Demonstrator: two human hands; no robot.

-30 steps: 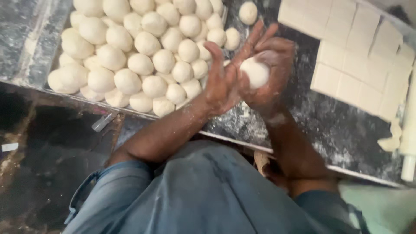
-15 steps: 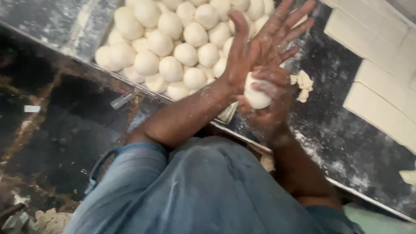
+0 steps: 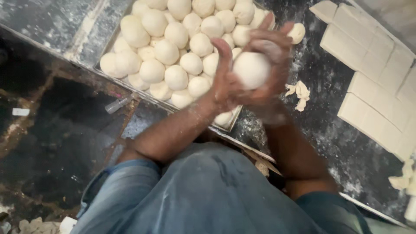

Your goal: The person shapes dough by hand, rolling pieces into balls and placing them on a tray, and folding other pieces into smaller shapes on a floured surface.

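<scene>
A dough ball (image 3: 251, 69) is cupped between left hand (image 3: 223, 82) and right hand (image 3: 271, 65). Fingers (image 3: 271, 26) are curled loosely around it. If dropped, it could dent the balls (image 3: 173, 52) below the fingers.

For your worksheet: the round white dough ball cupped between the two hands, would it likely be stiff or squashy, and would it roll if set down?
The dough ball probably yields to pressure: the left hand and right hand are pressed around it. Being nearly round, it could roll on a bare surface. The flour on the worktop suggests it is sticky rather than slippery.
</scene>
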